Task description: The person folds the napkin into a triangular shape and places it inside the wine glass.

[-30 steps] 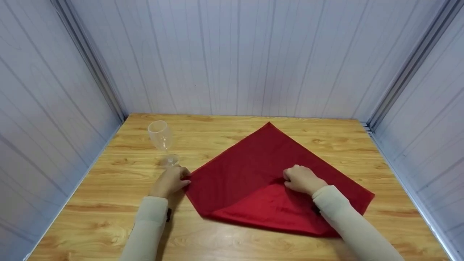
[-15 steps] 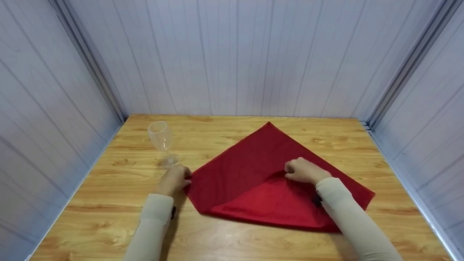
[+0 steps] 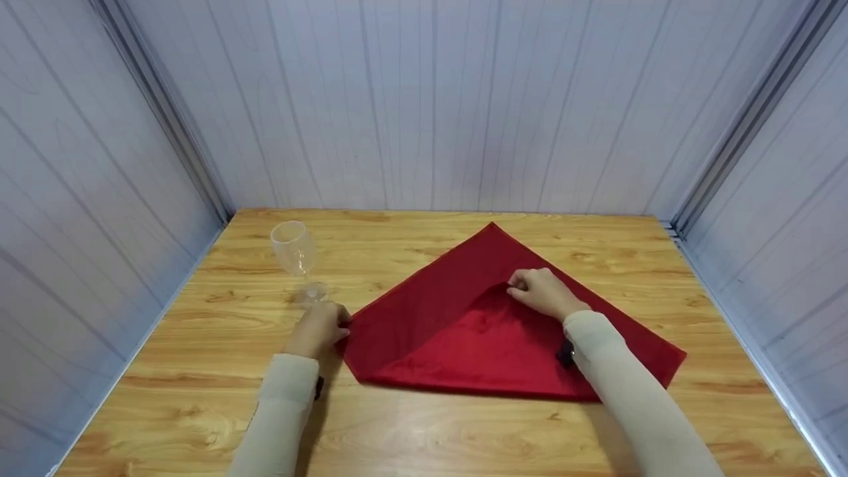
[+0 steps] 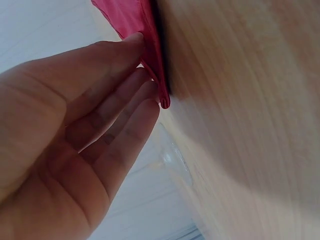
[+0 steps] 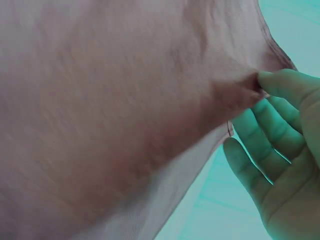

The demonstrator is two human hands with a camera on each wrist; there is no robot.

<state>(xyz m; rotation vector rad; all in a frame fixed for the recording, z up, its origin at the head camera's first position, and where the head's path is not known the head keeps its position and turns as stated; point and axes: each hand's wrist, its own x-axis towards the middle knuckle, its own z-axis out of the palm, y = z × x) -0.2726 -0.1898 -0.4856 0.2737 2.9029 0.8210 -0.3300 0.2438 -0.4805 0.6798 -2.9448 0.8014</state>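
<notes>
A red cloth napkin (image 3: 424, 311) lies spread on the table, its near part folded over toward the back as a brighter flap. My right hand (image 3: 546, 293) pinches the corner of that flap between thumb and fingers and holds it above the far half; the right wrist view shows the same pinched corner of the napkin (image 5: 235, 92). At the napkin's left corner, my left hand (image 3: 319, 329) grips the edge. In the left wrist view the thumb presses the napkin (image 4: 152, 55) against the fingers, close over the tabletop.
A clear wine glass (image 3: 293, 248) stands upright just beyond my left hand. The wooden table (image 3: 199, 371) is bounded by pale panelled walls (image 3: 424, 106) at the back and both sides.
My right hand has moved away from me, drawing the flap farther over the napkin, and the near fold has shifted back. The left hand has stayed at its corner, barely moving.
</notes>
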